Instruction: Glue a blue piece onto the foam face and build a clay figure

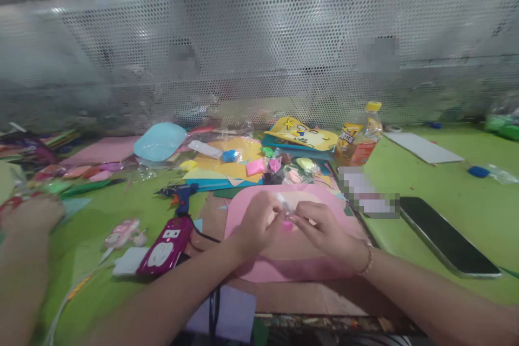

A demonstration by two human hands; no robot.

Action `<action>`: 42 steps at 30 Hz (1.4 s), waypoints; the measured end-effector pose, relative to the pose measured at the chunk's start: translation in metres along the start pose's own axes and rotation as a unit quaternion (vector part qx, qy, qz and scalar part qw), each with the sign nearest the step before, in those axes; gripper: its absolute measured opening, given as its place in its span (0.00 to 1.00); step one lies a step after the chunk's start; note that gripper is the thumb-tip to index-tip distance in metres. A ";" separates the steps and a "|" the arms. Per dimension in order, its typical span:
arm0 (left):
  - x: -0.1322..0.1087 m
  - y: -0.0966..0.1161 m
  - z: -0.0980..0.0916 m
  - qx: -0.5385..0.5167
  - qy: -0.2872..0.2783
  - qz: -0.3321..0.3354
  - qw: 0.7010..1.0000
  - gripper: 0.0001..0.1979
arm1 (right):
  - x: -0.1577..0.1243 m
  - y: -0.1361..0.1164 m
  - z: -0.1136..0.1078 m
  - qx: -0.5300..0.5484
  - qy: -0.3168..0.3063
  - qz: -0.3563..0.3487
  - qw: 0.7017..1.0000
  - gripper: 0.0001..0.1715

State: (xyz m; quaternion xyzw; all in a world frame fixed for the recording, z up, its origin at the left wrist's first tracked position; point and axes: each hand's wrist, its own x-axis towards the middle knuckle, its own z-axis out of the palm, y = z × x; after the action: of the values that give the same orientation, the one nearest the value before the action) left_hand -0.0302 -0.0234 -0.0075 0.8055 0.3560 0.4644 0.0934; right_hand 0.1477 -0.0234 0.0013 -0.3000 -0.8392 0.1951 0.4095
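Both my hands meet over a pink rounded sheet point(247, 265) with a paler centre. My left hand point(261, 221) has its fingers closed on one side of a small clear plastic wrapper point(285, 205). From the right, my right hand point(320, 224) pinches the same wrapper, a bracelet round its wrist. A bright pink spot point(287, 226) shows just beneath the wrapper, between the hands; whether it is inside the plastic or on the sheet I cannot tell. The sheet lies on a brown board point(300, 297).
Behind the sheet lie coloured papers, clay packets point(255, 166) and a bottle point(360, 138). A glue gun point(184, 197) and purple device point(166, 246) are at left, a phone point(448, 235) at right. Another person's hand point(34, 213) rests far left. A perforated metal panel point(259, 54) stands behind.
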 end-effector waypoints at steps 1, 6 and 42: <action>0.001 0.001 -0.002 -0.032 -0.034 -0.005 0.999 0.08 | 0.000 -0.001 0.002 0.002 -0.006 0.000 1.000 0.21; 0.007 0.007 -0.005 -0.053 -0.131 0.018 0.990 0.17 | -0.001 -0.006 0.008 -0.021 0.016 -0.002 1.000 0.20; 0.010 0.005 0.004 -0.104 -0.079 -0.139 0.982 0.08 | 0.006 0.006 0.000 0.142 -0.049 0.062 0.987 0.18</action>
State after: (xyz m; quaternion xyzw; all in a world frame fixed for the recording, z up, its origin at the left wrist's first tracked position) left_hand -0.0214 -0.0200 -0.0003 0.7684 0.4059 0.4159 0.2679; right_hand 0.1475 -0.0148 0.0010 -0.2802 -0.8017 0.3521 0.3934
